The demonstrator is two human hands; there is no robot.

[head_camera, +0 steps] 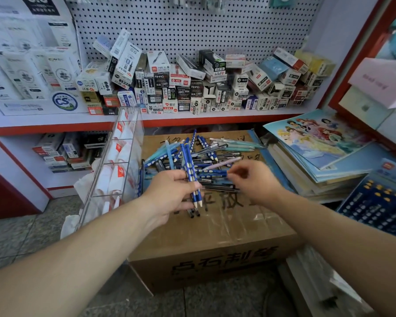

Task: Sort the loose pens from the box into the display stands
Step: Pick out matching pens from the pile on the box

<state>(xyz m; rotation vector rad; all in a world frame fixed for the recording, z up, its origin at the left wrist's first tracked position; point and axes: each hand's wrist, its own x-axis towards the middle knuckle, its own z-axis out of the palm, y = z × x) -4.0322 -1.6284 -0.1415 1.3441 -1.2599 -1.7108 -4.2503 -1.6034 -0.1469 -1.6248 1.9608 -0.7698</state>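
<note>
Right now the loose pens [215, 154] lie in a mixed heap on the closed top of a cardboard box [215, 239], blue ones with pale dots among teal, black and one pink. Your left grip [172, 193] is clenched around a bundle of blue dotted pens [191, 170], which stand almost upright, with their white tips pointing down below your thumb. A few black pens also stick out under the same hand. Your right grip [254, 179] is over the near edge of the heap with the fingers curled. It is blurred, so I cannot tell if it pinches a pen or only touches one. Just to the left of the box a clear display stand [124, 143] leans back, and in its compartments are white bags with red marks. Behind the box runs a shelf with a red edge [215, 121]; many small pen cartons [192, 88] are piled on it, in front of a white pegboard [192, 26]. To the right of the box is a stack of books [306, 177], and a picture book [318, 136] lies on top.
</note>
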